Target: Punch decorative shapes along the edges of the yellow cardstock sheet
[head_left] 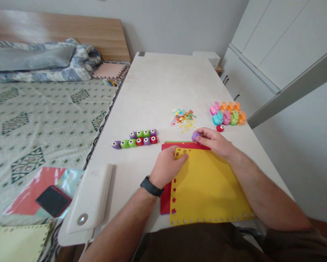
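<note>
A yellow sheet of paper (pixel 209 185) with small shapes cut along its left, top and bottom edges lies over red sheets (pixel 165 198). My left hand (pixel 169 160) grips its upper left corner, thumb on top, the other fingers partly hidden. Just beyond the sheet's top edge, my right hand (pixel 215 142) pinches a purple craft punch (pixel 195 137) between thumb and fingers. A red craft punch (pixel 220 128) stands to the right of that hand. Past the paper is a pile of colourful cut-out paper shapes (pixel 184 118).
Two rows of small craft punches (pixel 136 142) stand at left on the white table (pixel 169 80). Larger pastel punches (pixel 229 114) sit near its right edge. A white machine (pixel 91 196) occupies the front left, and a dark phone (pixel 53 201) lies beside it on the bed (pixel 56 120).
</note>
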A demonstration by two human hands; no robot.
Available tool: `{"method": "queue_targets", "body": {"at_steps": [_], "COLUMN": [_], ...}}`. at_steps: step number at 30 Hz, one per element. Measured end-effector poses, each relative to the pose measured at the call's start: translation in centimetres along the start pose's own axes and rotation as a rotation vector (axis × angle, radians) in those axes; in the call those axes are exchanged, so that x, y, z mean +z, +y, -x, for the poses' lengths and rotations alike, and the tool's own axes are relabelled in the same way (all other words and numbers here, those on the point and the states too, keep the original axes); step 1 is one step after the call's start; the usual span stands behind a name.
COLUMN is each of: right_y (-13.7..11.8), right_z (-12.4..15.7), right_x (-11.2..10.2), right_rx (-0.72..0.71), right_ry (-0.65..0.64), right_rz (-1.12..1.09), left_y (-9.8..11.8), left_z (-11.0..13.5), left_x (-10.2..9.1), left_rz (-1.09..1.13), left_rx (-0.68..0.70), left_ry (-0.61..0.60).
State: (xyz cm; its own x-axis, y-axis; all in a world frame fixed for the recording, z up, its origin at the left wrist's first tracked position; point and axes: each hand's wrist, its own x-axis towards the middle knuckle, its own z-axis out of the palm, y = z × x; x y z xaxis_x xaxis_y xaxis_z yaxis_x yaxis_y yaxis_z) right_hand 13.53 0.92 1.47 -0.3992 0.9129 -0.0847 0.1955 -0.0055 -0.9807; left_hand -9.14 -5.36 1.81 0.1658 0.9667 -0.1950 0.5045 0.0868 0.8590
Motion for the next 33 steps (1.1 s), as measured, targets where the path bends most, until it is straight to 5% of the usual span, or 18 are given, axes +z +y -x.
{"method": "queue_targets", "body": {"at_steps": [7, 14, 24, 33], "right_y": [-0.6, -0.4, -0.9, 0.8], "right_z": [-0.6, -1.9, 0.5, 3.2], "right_x": [2.3, 2.4, -1.0, -7.3], "right_rx": [0.076, -0.081, -0.088, -0.025], "right_ry": [-0.141, 0.141, 0.29, 0.561], "right_rz": [-0.167, -0.063, -0.021, 0.037], "left_y": [0.1, -0.1, 0.2, 0.0], "left_z": [-0.1, -0.1, 0.1, -0.1], "left_x": [0.1, 0.1, 0.0, -0.1], "left_rz": [-0.132, -0.15, -0.165, -0.166], "left_rx": [0.008, -0.004, 0.005, -0.013], "left_ry": [0.002, 0.011, 0.02, 0.01]}}
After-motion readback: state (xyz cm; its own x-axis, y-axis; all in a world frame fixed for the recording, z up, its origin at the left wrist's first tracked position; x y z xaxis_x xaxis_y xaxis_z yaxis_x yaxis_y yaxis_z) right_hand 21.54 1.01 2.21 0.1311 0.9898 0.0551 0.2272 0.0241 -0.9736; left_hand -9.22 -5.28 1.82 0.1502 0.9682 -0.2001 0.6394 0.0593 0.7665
